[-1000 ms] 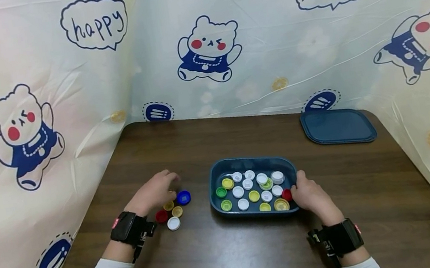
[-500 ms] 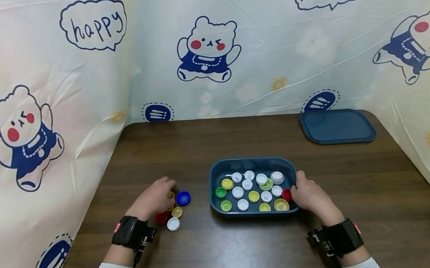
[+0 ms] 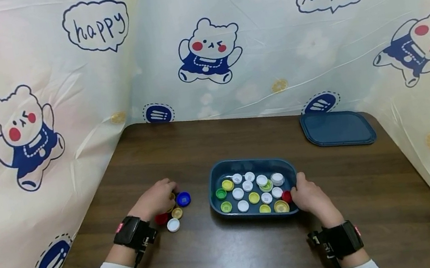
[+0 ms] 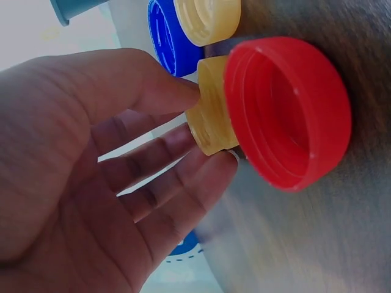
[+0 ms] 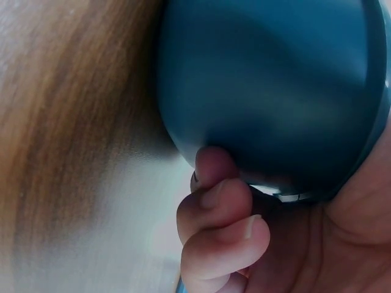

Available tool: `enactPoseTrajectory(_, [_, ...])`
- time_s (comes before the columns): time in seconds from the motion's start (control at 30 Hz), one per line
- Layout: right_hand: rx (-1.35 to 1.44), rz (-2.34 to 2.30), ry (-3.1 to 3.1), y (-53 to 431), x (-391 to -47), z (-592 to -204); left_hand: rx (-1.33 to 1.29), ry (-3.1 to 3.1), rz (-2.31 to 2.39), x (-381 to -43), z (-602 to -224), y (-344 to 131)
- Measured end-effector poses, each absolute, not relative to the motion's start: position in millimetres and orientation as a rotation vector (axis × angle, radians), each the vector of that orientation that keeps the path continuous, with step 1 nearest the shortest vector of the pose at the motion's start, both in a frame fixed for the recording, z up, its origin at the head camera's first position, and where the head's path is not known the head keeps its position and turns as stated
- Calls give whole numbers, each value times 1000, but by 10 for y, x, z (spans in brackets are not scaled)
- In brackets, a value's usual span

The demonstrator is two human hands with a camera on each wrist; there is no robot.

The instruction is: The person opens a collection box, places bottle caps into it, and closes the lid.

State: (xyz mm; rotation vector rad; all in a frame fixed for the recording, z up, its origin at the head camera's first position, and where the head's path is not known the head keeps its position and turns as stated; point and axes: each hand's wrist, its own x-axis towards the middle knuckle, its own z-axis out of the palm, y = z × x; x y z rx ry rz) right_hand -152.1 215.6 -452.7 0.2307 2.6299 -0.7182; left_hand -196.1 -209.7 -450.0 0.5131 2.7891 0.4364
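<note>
My left hand point(image 3: 154, 200) is at the small group of bottle caps left of the dark blue box point(image 3: 253, 163). In the left wrist view its thumb and fingers pinch a yellow bottle cap point(image 4: 214, 113), close against a red cap point(image 4: 288, 113). A blue cap point(image 4: 173, 38) and a pale yellow cap point(image 4: 211, 21) sit just beyond. On the head view's near side of the group lies a white cap point(image 3: 173, 225). My right hand point(image 3: 310, 194) grips the right end of the box, fingers curled under its wall in the right wrist view. Several white, yellow, green and red caps lie inside.
A flat dark blue lid point(image 3: 338, 129) lies at the back right of the brown wooden table point(image 3: 227, 263). A patterned curtain point(image 3: 269, 50) hangs along the table's back and sides.
My left hand has come down and slightly back toward me onto the yellow cap, its fingers closing round it. The right hand and the box have stayed in place.
</note>
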Motion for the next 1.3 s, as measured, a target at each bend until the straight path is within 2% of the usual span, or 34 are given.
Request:
enactPoseTrajectory(0.67, [226, -717, 2648, 2154, -1512, -4540, 537, 2840, 438, -1975, -4511, -2092])
enactPoseTrajectory(1.3, [221, -721, 2647, 2159, -1508, -4543, 723, 2859, 377, -2062, -4166, -1713])
